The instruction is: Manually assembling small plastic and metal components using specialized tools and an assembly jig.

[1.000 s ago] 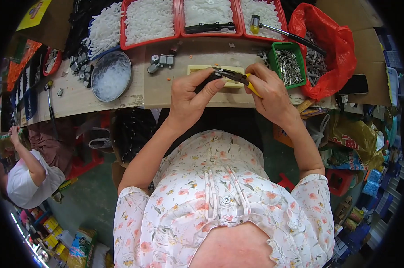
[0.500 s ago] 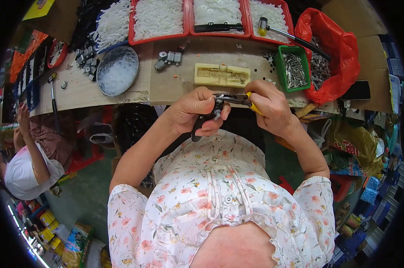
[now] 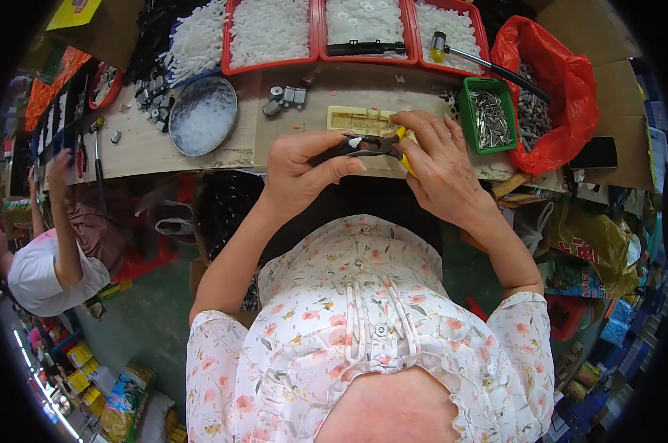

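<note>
Between the thumb and fingers of my left hand [image 3: 301, 166] is a dark elongated part [image 3: 326, 153], mostly covered by the fingers. A small white piece [image 3: 355, 142] shows at its end. My right hand [image 3: 448, 162] is closed around the yellow handles of a pair of pliers [image 3: 384, 147]. Their dark jaws point left and meet the part by the white piece; whether they grip it I cannot tell. Just beyond my hands lies a cream-coloured block with recesses [image 3: 349, 118], partly hidden by my right hand.
Red trays [image 3: 316, 53] of white plastic pieces line the back. A round metal dish [image 3: 233, 133] and grey metal parts [image 3: 286, 98] lie left. A green box of metal pins [image 3: 490, 122], a hammer [image 3: 481, 60] and a red bag [image 3: 581, 122] are right. Another person [image 3: 53, 262] works far left.
My left hand has turned over, and the dark part now lies sideways, more covered by the fingers. The pliers have lowered slightly at the white piece, and my right hand's fingers have shifted.
</note>
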{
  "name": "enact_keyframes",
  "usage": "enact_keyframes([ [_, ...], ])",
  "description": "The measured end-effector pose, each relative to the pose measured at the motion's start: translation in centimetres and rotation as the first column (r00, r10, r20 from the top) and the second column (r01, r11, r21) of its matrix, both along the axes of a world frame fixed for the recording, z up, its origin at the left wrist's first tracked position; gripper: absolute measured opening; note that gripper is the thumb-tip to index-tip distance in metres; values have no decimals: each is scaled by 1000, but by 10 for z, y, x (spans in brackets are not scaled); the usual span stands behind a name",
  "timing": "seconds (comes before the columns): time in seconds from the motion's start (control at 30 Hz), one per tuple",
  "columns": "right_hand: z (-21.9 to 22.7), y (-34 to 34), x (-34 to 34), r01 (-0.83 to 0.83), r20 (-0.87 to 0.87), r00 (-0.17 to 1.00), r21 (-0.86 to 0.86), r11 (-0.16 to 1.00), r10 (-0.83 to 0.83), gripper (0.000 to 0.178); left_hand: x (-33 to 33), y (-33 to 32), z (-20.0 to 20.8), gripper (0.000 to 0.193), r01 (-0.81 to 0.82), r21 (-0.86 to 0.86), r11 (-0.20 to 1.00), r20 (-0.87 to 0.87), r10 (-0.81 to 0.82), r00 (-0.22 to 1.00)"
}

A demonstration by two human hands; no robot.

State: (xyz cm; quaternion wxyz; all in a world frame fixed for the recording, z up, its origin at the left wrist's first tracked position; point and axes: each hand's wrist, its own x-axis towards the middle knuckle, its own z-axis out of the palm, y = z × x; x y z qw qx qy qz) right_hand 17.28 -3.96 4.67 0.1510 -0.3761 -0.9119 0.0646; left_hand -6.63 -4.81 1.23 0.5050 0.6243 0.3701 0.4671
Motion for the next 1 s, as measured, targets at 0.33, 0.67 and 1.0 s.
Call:
enact_keyframes([
  [0.33, -11, 0, -14, -77, -9, 997, -109, 991, 77, 26, -23, -23, -3, 22, -66, -80, 995, -123, 56, 991],
  [0.67, -53, 69, 36, 188, 37, 982, -12, 982, -187, 32, -105, -50, -32, 20, -2, -33, 999, -824, -26, 567],
  [1.0, -27, 78, 34, 139, 114, 985, -81, 987, -129, 27, -64, 41, -50, 20, -168, 594, 787, -601, 573, 557],
])
